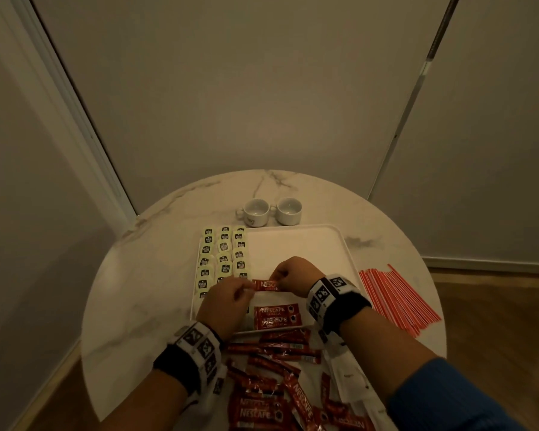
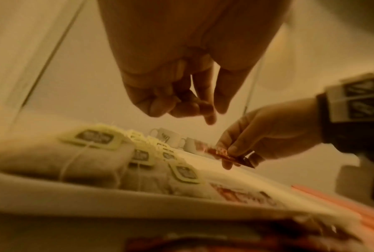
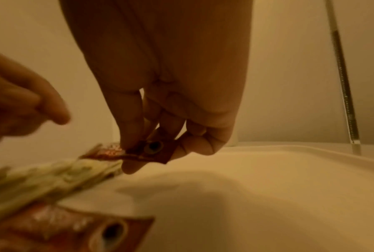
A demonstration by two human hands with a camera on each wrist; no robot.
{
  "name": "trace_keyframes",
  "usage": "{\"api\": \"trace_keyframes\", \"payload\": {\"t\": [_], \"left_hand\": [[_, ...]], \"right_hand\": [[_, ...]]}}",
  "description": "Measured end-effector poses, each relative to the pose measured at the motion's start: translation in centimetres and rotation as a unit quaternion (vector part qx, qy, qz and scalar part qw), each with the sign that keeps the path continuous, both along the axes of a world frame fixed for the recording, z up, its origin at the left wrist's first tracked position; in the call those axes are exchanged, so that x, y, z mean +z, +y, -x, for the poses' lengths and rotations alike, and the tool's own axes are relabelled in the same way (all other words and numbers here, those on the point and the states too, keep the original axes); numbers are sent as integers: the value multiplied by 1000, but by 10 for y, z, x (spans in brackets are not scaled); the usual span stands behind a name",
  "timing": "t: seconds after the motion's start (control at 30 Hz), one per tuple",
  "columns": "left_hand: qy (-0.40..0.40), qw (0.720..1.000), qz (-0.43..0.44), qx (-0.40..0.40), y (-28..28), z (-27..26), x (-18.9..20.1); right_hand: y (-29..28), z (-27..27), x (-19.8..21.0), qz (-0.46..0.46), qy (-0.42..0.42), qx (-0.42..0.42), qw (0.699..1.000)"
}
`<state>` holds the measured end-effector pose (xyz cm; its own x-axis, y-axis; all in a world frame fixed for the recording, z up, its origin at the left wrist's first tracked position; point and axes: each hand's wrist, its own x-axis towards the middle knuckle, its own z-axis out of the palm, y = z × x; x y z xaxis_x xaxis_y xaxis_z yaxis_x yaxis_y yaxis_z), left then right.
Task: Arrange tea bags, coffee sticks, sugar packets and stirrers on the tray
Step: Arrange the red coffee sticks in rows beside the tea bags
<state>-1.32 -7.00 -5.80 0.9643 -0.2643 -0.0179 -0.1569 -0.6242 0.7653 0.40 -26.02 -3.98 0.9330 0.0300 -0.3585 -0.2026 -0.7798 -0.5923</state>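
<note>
A white tray (image 1: 296,244) lies on the round marble table. Tea bags (image 1: 224,253) fill its left side in three columns. Two red coffee sticks (image 1: 277,315) lie flat near its front edge. My right hand (image 1: 276,283) pinches the right end of a third red coffee stick (image 1: 265,285) just above the tray floor, level and pointing left to right. The right wrist view shows the pinch (image 3: 151,153) on the stick (image 3: 155,147). My left hand (image 1: 246,289) hovers at the stick's left end. In the left wrist view its fingers (image 2: 209,117) hang loosely curled, apart from the stick (image 2: 225,154).
A loose pile of coffee sticks (image 1: 271,384) lies on the table in front of the tray. White paper packets (image 1: 347,376) lie under my right forearm. Red-and-white stirrers (image 1: 399,297) lie right of the tray. Two white cups (image 1: 255,213) stand behind it.
</note>
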Motion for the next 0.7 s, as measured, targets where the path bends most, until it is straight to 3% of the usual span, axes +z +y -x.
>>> {"api": "trace_keyframes", "payload": {"t": [0.07,0.13,0.4,0.57,0.7], "left_hand": [[-54,987,-135,-76,-1,6,-4],[-80,968,-205,-117,-3,14,-6],[-99,944,-236,-210,-14,37,-14],[-100,917,-303,-238,-14,41,-11],[-89,912,-312,-250,-15,42,-9]], "right_hand": [[1,-3,-8,19,20,-3,1000],[3,-5,-13,22,34,-6,999],[5,-6,-26,34,37,-1,999],[6,-5,-27,39,39,21,998],[8,-5,-27,56,35,40,997]]}}
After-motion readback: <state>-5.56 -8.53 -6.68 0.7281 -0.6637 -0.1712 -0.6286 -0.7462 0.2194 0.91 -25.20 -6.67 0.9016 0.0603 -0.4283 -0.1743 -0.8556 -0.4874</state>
